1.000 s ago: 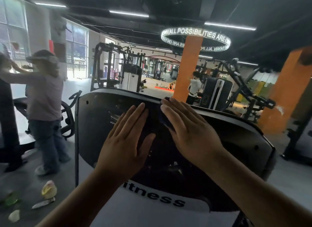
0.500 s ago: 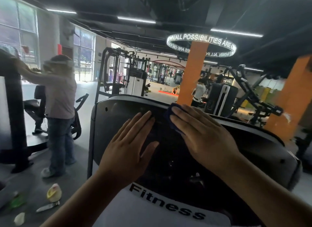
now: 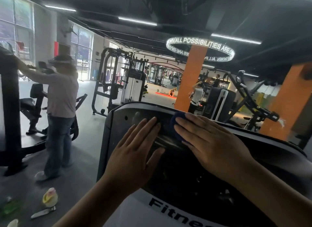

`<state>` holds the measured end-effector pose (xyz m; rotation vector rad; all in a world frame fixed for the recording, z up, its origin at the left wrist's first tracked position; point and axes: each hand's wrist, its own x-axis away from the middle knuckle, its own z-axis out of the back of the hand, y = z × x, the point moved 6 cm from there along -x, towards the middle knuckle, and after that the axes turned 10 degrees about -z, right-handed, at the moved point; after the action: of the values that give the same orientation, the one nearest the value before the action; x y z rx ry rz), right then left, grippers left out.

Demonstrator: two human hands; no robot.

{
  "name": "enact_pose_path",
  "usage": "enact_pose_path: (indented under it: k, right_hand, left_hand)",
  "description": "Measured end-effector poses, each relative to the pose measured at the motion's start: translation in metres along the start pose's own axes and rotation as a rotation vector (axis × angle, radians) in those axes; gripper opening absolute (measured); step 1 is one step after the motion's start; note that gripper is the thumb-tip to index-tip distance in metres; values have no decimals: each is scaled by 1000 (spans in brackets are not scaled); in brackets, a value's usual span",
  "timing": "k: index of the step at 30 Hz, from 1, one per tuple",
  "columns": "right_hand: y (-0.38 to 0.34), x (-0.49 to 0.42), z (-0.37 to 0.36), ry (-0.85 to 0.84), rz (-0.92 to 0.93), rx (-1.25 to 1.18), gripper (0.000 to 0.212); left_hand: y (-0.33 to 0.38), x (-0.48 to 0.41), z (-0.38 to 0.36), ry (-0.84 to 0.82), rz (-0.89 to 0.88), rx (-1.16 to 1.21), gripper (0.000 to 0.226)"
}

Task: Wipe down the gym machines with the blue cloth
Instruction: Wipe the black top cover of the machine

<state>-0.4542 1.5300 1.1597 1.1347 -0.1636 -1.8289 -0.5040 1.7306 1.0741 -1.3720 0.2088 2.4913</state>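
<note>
Open floor strip [image 3: 89,142] left of machine cover [image 3: 116,125]; person [image 3: 62,98] stands beyond it, litter [image 3: 49,199] on floor near.

Dark blue cloth [image 3: 179,118] against the machine's black cover [image 3: 253,150] — its lower panel [image 3: 135,213] white with black lettering. At one o'clock an orange pillar [image 3: 190,78]; at nine o'clock a bystander [image 3: 62,98] in pale pink shirt, blue jeans.

Machine cover [image 3: 121,123]: dark panel, curved top edge, white lower band with black lettering. Cloth [image 3: 177,122] lies on cover near top edge, mostly hidden under right hand [image 3: 211,142], which presses it flat, fingers straight. Left hand [image 3: 135,152] flat on cover just left of cloth. Grey floor [image 3: 81,159] left of machine: yellow-white lump [image 3: 50,199], pale strip [image 3: 43,213] beside it, green scrap [image 3: 10,208].
</note>
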Motion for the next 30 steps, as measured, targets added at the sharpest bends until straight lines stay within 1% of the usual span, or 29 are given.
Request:
enact_pose_path:
  k: [3,6,11,13,15,17,20,26,30]
  right_hand:
    - [-21,-29,-18,-103,26,23,65]
    - [-19,-28,-14,-142,37,22,65]
    - [-1,4,5,-93,-29,50,61]
    - [-10,-6,1,-81,-55,52,58]
    - [-26,-29,-10,-107,-66,51,60]
    - [-39,-48,-21,-147,-63,43,63]
    - [-37,-50,-18,-178,-36,13,60]
    - [2,-6,8,-126,-58,-39,60]
    - [-20,-41,-8,-144,-29,-19,56]
  left_hand:
    - [-16,2,-1,27,49,55,68]
    - [-23,5,-5,-16,25,58,71]
    - [-30,6,-4,-50,-24,65,71]
    - [-32,7,-5,-40,-37,80,72]
    - [-30,7,-5,-19,-42,105,73]
    - [-29,8,-5,-4,-27,131,75]
    - [-35,11,-6,14,0,137,74]
    - [-51,18,-6,17,51,128,73]
    - [-42,17,-9,54,75,154,76]
